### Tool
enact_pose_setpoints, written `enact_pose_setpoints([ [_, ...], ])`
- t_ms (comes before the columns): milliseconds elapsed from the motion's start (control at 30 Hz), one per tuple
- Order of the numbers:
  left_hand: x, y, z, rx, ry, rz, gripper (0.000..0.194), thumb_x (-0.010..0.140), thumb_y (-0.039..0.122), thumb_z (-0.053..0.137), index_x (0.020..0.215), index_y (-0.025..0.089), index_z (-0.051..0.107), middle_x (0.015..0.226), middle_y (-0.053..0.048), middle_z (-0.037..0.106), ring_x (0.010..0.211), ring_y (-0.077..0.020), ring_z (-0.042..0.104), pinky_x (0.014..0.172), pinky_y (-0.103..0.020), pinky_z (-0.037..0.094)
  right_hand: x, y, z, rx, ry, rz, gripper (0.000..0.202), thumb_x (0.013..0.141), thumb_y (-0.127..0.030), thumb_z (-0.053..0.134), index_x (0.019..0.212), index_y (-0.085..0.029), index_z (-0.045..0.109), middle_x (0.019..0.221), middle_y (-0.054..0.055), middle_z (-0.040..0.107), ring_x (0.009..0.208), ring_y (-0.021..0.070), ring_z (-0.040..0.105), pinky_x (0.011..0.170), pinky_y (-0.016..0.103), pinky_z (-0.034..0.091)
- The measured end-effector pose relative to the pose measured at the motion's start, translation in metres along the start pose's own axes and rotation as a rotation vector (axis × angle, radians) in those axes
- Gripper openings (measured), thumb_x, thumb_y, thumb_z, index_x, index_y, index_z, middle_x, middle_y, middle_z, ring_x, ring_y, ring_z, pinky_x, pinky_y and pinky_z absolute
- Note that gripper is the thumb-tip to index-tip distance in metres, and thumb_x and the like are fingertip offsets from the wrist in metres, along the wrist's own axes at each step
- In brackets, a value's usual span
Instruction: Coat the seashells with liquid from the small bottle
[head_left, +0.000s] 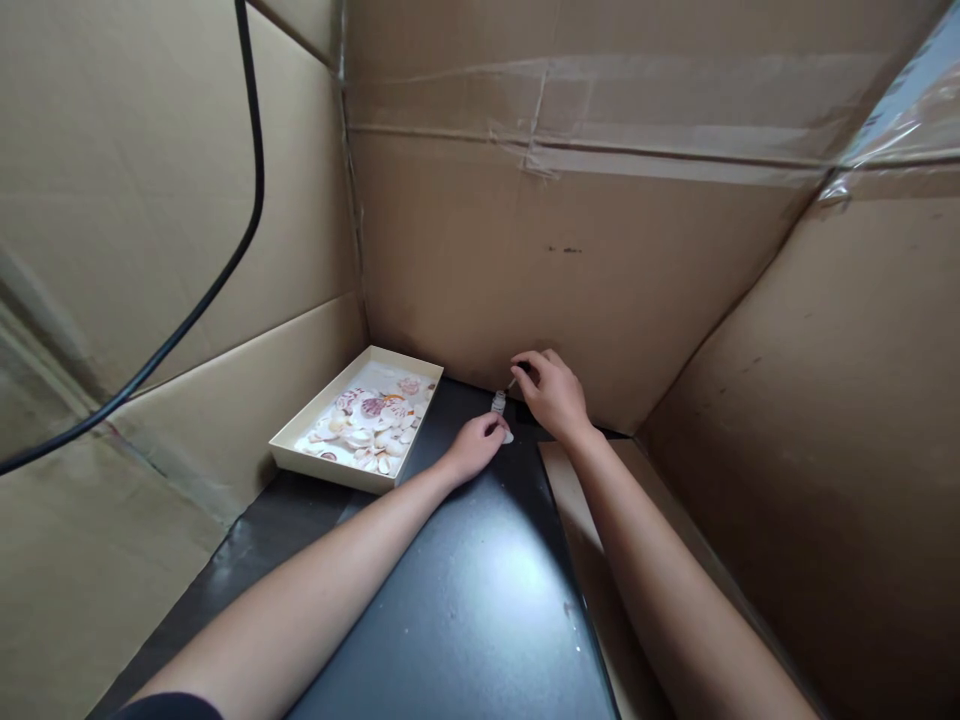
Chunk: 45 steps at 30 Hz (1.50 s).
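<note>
A small bottle [498,402] with a pale label stands on the dark table near the back cardboard wall. Close in front of it, my left hand [478,446] has its fingers curled round toward a small white piece [508,437], which shows just past the fingertips. To the right and slightly above the bottle, my right hand [551,392] pinches a small dark cap with a thin stick pointing down toward the bottle. To the left, a cream tray [330,468] holds several white and purplish shells [373,407].
Cardboard walls [585,260] enclose the back and both sides. A flat cardboard strip [581,515] lies along the right of the dark tabletop [450,600]. A black cable [257,150] hangs at the upper left.
</note>
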<state>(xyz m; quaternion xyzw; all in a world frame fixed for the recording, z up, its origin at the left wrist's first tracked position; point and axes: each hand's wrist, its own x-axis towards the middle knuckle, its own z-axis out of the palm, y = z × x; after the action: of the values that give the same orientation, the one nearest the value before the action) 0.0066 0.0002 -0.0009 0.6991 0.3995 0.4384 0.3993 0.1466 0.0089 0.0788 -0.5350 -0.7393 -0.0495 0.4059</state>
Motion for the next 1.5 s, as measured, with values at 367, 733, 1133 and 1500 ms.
enact_pose_setpoints([
  [367,-0.001,0.003,0.0,-0.016,-0.016,-0.023,0.013,0.075,0.011,0.045,0.068,0.016,0.055,0.069,-0.001,0.059,0.071,-0.0149,0.054,0.07,-0.025,0.04,-0.005,0.0,0.011,0.009,0.039,-0.019,0.021,0.087,-0.031,0.053,0.101,-0.026,0.067,0.088,0.004,0.057,0.065,0.0136,0.053,0.059,0.026,0.036],
  [733,0.001,-0.005,0.002,-0.03,-0.028,-0.005,0.012,0.076,0.012,0.044,0.07,0.015,0.055,0.071,-0.001,0.059,0.072,-0.0144,0.053,0.071,-0.025,0.04,-0.011,0.001,0.025,0.025,-0.026,-0.026,0.023,0.087,-0.028,0.052,0.105,-0.027,0.067,0.092,0.004,0.058,0.066,0.0134,0.055,0.06,0.026,0.038],
  [1133,-0.004,-0.003,0.005,0.014,-0.146,-0.009,0.015,0.074,0.02,0.042,0.061,0.016,0.047,0.061,0.002,0.048,0.062,-0.011,0.042,0.061,-0.024,0.032,-0.017,0.006,0.037,0.075,-0.089,0.038,0.024,0.086,-0.025,0.051,0.108,-0.024,0.061,0.102,0.005,0.061,0.074,0.0151,0.057,0.069,0.028,0.042],
  [1500,-0.005,-0.002,0.003,0.039,-0.193,-0.025,0.022,0.073,0.025,0.035,0.052,0.019,0.031,0.053,0.005,0.026,0.055,-0.0091,0.026,0.055,-0.026,0.02,-0.019,0.009,0.04,0.042,-0.14,0.029,0.02,0.084,-0.026,0.053,0.102,-0.024,0.062,0.097,0.004,0.061,0.073,0.0148,0.057,0.066,0.027,0.04],
])
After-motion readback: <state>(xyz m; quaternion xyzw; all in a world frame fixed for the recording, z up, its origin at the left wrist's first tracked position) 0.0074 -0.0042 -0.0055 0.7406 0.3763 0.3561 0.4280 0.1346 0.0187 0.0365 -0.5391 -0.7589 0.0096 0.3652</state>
